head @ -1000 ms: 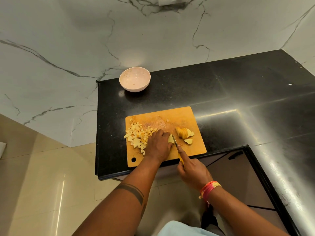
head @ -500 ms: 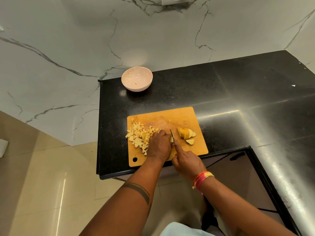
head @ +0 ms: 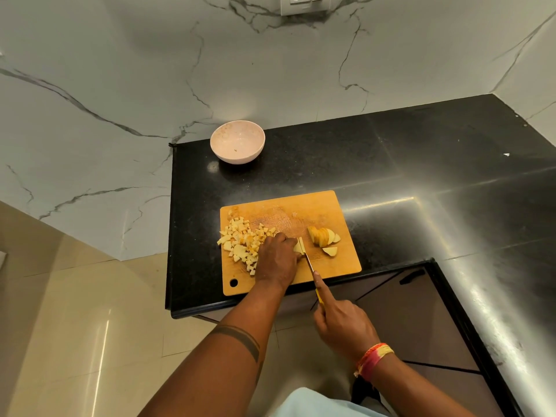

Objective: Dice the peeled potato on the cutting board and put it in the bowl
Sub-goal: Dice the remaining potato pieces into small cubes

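Two hands at work over an orange cutting board (head: 328,206) on the black counter (head: 391,164).

From the left: potato dice (head: 240,243) piled on the board; left hand (head: 278,260), fingers curled, pinning a potato piece (head: 298,246); right hand (head: 343,322) wrapped round the knife (head: 308,261), forefinger along it; uncut slices (head: 323,237) farther right. Behind, a pink bowl (head: 237,142) stands well apart.

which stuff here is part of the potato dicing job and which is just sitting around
Part of the job:
cutting board
diced potato
potato slices
potato piece under the left hand
knife in the right hand
bowl

Just there:
wall socket
countertop
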Available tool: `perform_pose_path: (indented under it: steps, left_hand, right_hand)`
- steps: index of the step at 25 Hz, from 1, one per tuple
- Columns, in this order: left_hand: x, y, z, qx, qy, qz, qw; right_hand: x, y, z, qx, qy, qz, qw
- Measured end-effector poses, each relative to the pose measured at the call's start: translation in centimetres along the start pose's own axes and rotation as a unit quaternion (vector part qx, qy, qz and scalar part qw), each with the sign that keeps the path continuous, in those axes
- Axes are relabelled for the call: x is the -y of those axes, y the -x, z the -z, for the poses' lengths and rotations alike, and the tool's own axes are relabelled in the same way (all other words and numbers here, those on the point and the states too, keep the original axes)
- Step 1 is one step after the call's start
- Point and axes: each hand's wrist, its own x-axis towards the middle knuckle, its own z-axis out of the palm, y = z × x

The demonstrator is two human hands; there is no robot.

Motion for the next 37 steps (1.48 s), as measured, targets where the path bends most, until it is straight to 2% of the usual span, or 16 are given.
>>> perform_pose_path:
  steps: [4,13,25,30,37]
  left_hand:
    - [0.1,0.2,-0.1,-0.014,0.023,0.017,0.999]
    - [0.2,0.1,0.2,-0.017,0.008,0.017,1.000]
    - [0.2,0.1,-0.1,-0.023,-0.003,0.022,0.999]
    - [1.4,1.9,-0.3,-0.023,-0.014,-0.048,0.998]
    - [0.3,0.8,-0.7,-0.017,-0.058,-0.024,0.998]
  right_hand:
    - [1.1,-1.8,1.0,-0.017,0.009,0.002,1.000]
    - [2.4,-5.9,1.5,0.011,0.021,0.023,0.999]
    - [-0.4,-0.6,-0.2,0.017,0.006,0.023,1.000]
    - [0.1,-1.7,-0.2,0.025,0.030,0.025,0.999]
    - [0.1,-1.4,-0.6,0.027,0.018,0.016,0.999]
